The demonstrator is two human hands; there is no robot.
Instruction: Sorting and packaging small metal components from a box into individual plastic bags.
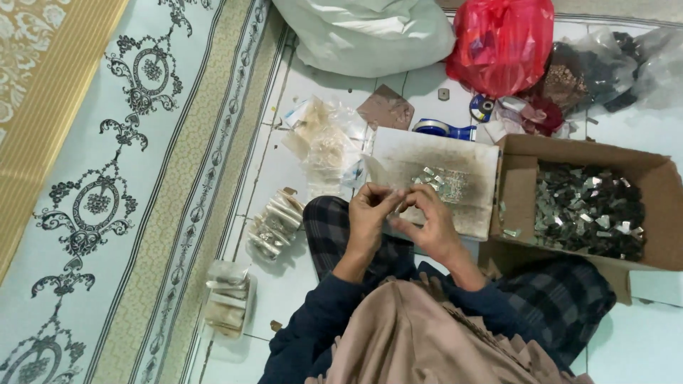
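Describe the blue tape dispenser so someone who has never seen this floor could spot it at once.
Start at the open cardboard box of shiny metal bits on the right, then move left past its top corner to the far edge of the stained white board. The blue tape dispenser lies there on the tiles, below the red plastic bag; it is the only bright blue thing around.

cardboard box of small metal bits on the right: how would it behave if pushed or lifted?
The cardboard box probably slides on the smooth tiled floor. Lifted, it is likely heavy for its size, given the heap of metal pieces. Its open flaps may flex and spill some.
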